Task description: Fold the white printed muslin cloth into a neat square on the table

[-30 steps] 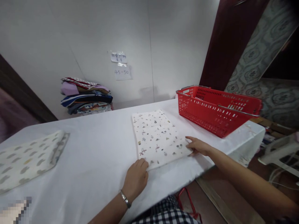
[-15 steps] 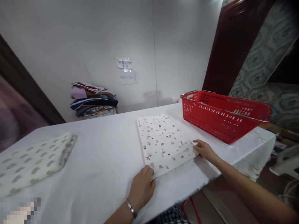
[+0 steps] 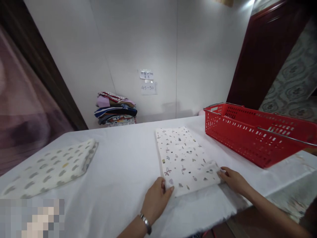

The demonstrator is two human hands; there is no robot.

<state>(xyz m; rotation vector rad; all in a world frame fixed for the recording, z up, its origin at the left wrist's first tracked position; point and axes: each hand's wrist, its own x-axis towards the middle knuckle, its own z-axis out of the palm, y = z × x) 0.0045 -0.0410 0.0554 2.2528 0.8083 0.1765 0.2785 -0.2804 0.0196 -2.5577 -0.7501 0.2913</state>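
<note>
A white folded cloth (image 3: 185, 162) with small grey, brown and yellow printed motifs lies flat on the white-covered table in front of me. At its near left corner is my left hand (image 3: 156, 200), a silver bracelet on the wrist, with fingers and thumb closed on the edge. My right hand (image 3: 232, 180) pinches the near right corner, where the fabric is slightly raised and creased. Farther left rests another folded cloth (image 3: 56, 165), cream with grey shapes and one yellow shape.
A red plastic basket (image 3: 237, 138) with metal handles stands at the table's right side. Behind the table's far edge is a stack of folded fabrics (image 3: 116, 110) against the wall. Paper signs (image 3: 148, 88) hang above. Lower left, a blurred patch (image 3: 32, 218) hides part of the view.
The view has swung left, so everything sits farther right in it. Both hands remain at the near corners of the cloth, and its near edge looks straighter and flatter.
</note>
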